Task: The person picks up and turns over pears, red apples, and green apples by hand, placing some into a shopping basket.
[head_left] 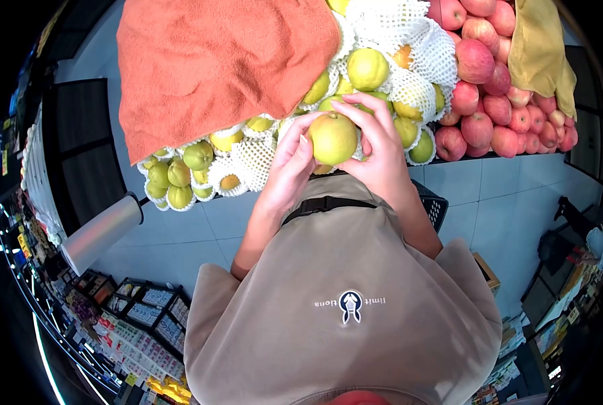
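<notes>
Between my two hands, in front of my chest, is a round yellow-green fruit [334,138] with a small brownish spot at its top. My left hand [290,162] closes on its left side, thumb and fingers against the skin. From the right, my right hand [380,143] curves its fingers over and around the same fruit. Just beyond my hands lies a heap of similar fruits, among them a yellow-green one [367,69] sitting on top. Many of these sit in white foam nets [255,162]. My palms are partly hidden.
An orange towel [220,67] covers the left of the display. Red apples [475,62] are piled at the right, with a mustard cloth [541,50] over their edge. A roll of clear film [102,233] stands at the left. A dark crate [433,206] is by my right side.
</notes>
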`<control>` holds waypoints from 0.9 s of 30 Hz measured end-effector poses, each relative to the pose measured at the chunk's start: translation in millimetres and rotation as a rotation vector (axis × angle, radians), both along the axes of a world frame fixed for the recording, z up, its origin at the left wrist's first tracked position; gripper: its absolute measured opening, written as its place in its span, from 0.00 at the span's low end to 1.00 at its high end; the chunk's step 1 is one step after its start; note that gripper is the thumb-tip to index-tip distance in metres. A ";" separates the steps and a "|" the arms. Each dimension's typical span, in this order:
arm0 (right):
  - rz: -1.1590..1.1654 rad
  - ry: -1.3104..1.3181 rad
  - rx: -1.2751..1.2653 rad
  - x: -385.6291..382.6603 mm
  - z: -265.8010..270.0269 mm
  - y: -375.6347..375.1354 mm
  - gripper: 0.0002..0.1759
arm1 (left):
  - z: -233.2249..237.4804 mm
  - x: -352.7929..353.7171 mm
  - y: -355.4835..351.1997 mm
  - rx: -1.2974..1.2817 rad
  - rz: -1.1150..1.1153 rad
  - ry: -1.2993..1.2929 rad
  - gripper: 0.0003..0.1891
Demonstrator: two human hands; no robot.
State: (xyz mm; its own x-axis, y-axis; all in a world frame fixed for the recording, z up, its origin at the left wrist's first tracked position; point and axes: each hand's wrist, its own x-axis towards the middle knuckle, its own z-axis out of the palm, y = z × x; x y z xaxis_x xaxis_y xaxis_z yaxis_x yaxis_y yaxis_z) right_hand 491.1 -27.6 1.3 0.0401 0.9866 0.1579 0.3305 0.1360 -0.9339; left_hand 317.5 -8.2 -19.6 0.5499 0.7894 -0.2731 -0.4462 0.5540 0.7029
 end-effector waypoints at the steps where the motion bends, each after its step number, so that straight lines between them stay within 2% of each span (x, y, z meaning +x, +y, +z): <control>1: -0.010 -0.095 0.055 -1.2 -3.3 -1.9 0.40 | -0.2 1.4 0.0 0.062 0.036 0.047 0.29; 2: -0.018 -0.189 0.110 -2.2 -6.1 -3.6 0.39 | -0.6 2.8 -0.7 0.061 0.038 0.048 0.29; 4: -0.028 -0.186 0.144 -2.8 -9.3 -3.6 0.39 | -1.6 5.9 -1.5 0.227 0.096 0.119 0.30; 8: -0.039 -0.253 0.272 -4.6 -20.7 -5.3 0.38 | 2.0 10.7 -2.2 0.286 0.118 0.208 0.31; 10: -0.029 -0.204 0.240 -4.4 -18.3 -4.9 0.38 | 3.4 11.5 -3.2 0.391 0.131 0.305 0.33; 12: -0.017 -0.154 0.209 -5.1 -19.6 -5.0 0.38 | -1.8 6.8 -3.4 0.364 0.109 0.294 0.33; 14: -0.088 0.153 0.140 -8.0 -25.7 -5.7 0.40 | -2.8 3.7 -4.0 0.337 0.090 0.286 0.33; 16: -0.059 0.218 0.067 -7.8 -22.2 -8.7 0.41 | -0.4 3.2 -5.0 0.164 0.025 0.183 0.34; 17: -0.034 0.279 -0.006 -6.8 -20.0 -10.2 0.42 | -0.8 1.6 -6.8 0.164 0.031 0.186 0.34; 19: 0.010 0.189 -0.010 -0.5 -17.5 -10.5 0.42 | -4.0 -2.0 -10.2 -0.064 -0.068 0.060 0.34; 20: 0.047 0.096 -0.014 1.0 -17.3 -10.4 0.42 | -5.8 -2.9 -10.1 -0.063 -0.064 0.063 0.34; 26: 0.091 0.080 0.007 -0.7 -12.3 -5.8 0.46 | -10.8 -4.6 -8.8 0.058 0.038 0.030 0.32; 27: 0.089 0.080 0.007 -0.6 -12.1 -6.5 0.46 | -5.7 -3.3 -6.6 0.217 0.092 0.105 0.32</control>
